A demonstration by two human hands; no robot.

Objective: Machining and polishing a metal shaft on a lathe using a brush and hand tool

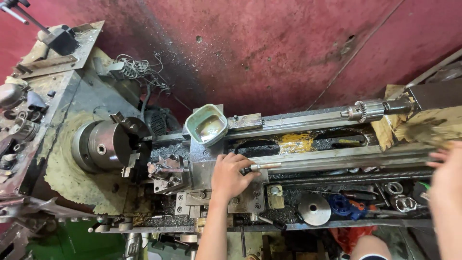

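An old metal lathe fills the view, its chuck at the left and its bed running to the right. My left hand rests on the carriage, fingers curled around the near end of a long steel rod that lies along the bed. Over at the right edge, blurred, my right hand sits by the rod's far end with its fingers spread; whether it touches the rod I cannot tell. The tool post stands just left of my left hand.
A small green bowl of liquid sits on the carriage behind my hand. A drill chuck sticks out of the tailstock at the right. Below the bed lie a metal disc, blue parts and rings. A red wall stands behind.
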